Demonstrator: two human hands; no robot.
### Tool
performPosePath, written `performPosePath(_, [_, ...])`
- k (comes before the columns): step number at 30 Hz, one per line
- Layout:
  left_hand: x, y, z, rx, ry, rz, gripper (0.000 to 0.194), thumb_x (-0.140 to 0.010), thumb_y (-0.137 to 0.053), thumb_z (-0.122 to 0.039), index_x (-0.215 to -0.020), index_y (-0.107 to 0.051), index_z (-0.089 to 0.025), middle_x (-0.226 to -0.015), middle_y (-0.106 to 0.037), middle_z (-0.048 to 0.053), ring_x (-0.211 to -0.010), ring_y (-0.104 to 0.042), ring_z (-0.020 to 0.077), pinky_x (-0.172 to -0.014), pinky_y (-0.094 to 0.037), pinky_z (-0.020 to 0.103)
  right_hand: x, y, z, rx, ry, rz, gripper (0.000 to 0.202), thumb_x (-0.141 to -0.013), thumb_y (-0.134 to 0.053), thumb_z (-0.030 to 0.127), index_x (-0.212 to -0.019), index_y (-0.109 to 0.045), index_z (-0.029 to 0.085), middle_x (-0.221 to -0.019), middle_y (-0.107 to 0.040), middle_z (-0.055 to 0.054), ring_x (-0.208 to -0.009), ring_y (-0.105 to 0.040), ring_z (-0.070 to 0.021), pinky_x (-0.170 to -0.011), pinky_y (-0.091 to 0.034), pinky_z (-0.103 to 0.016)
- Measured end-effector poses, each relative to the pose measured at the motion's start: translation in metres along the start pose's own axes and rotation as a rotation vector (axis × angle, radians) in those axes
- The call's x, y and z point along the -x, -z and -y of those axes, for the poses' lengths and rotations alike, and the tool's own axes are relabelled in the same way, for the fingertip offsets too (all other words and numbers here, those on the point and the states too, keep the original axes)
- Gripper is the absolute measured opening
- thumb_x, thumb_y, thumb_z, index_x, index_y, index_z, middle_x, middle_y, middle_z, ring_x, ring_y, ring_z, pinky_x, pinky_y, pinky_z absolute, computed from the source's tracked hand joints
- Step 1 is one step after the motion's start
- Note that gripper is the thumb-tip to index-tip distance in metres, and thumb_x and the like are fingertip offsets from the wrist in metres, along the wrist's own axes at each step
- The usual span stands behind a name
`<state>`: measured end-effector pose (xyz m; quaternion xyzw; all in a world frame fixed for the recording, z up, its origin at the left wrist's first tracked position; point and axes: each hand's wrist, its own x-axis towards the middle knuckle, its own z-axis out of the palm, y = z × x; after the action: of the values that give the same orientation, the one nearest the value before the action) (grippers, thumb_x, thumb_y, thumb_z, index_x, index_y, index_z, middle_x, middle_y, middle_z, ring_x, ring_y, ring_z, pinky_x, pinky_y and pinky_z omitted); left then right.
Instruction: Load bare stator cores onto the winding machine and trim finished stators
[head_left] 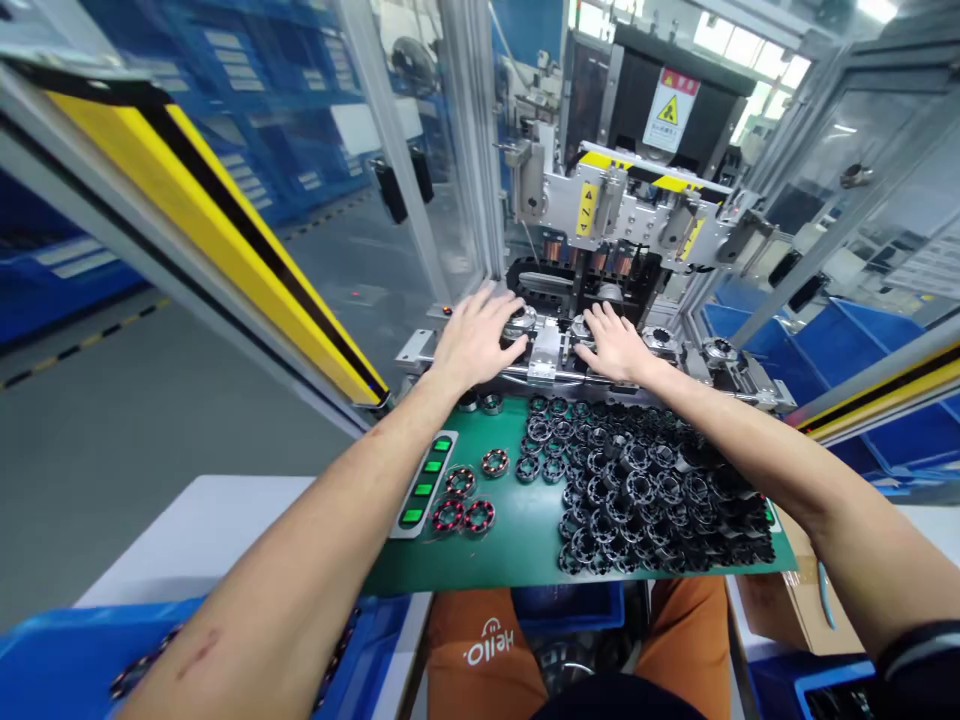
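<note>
Both arms reach forward to a row of metal fixtures on the machine. My left hand (480,335) lies with fingers spread over the leftmost ring fixture (523,318), partly covering it. Over the neighbouring fixture, my right hand (613,340) rests with its fingers apart. Two more round fixtures (661,339) are uncovered to the right. Nearer on the green mat (510,550), several copper-wound rings (478,516) lie left of centre. Many dark unwound ring cores (640,488) are piled on the right side.
A green-button panel (424,485) lies left on the mat. Yellow-black posts (225,250) flank the work opening. Above the fixtures hangs the machine head (630,210). Blue bins (45,650) stand low at left and right, with a cardboard box (802,600) at right.
</note>
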<state>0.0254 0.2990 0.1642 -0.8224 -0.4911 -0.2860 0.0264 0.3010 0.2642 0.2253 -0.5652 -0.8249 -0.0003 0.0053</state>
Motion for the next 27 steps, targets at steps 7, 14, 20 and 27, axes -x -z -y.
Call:
performPosePath(7, [-0.004, -0.003, 0.005, -0.039, 0.021, 0.022, 0.066, -0.098, -0.056, -0.053, -0.153, -0.067, -0.018, -0.165, -0.063, 0.013, -0.154, -0.054, 0.0375, -0.132, -0.039, 0.057, 0.005, 0.02, -0.034, -0.058, 0.032, -0.035, 0.088, -0.112, -0.037, 0.059, -0.178, -0.025, 0.003, -0.188, -0.019, -0.023, -0.177, -0.02, -0.0354, -0.142, -0.027, -0.057])
performPosePath(14, [-0.009, -0.001, -0.002, -0.032, 0.069, 0.014, 0.066, -0.094, -0.058, -0.054, -0.148, -0.068, -0.016, -0.153, -0.068, 0.016, -0.142, -0.059, 0.0401, -0.123, -0.047, 0.058, 0.06, 0.006, -0.118, -0.003, -0.147, -0.091, 0.078, -0.11, -0.036, 0.047, -0.175, -0.035, 0.004, -0.183, -0.033, -0.024, -0.173, -0.032, -0.0395, -0.139, -0.032, -0.066])
performPosePath(20, [-0.008, -0.004, 0.003, -0.016, 0.018, 0.037, 0.07, -0.1, -0.051, -0.056, -0.155, -0.063, -0.015, -0.161, -0.063, 0.018, -0.15, -0.054, 0.0422, -0.127, -0.046, 0.062, 0.09, 0.016, -0.185, 0.025, -0.201, -0.185, 0.08, -0.105, -0.033, 0.034, -0.176, -0.026, -0.005, -0.186, -0.023, -0.026, -0.177, -0.022, -0.0354, -0.143, -0.025, -0.061])
performPosePath(27, [-0.005, 0.023, -0.023, -0.06, 0.069, 0.094, 0.081, -0.1, -0.053, -0.053, -0.168, -0.047, -0.009, -0.176, -0.046, 0.023, -0.164, -0.04, 0.0441, -0.136, -0.033, 0.063, 0.153, 0.028, -0.214, -0.05, -0.189, -0.189, 0.083, -0.09, -0.051, 0.03, -0.165, -0.048, -0.006, -0.177, -0.043, -0.03, -0.17, -0.04, -0.0398, -0.141, -0.033, -0.06])
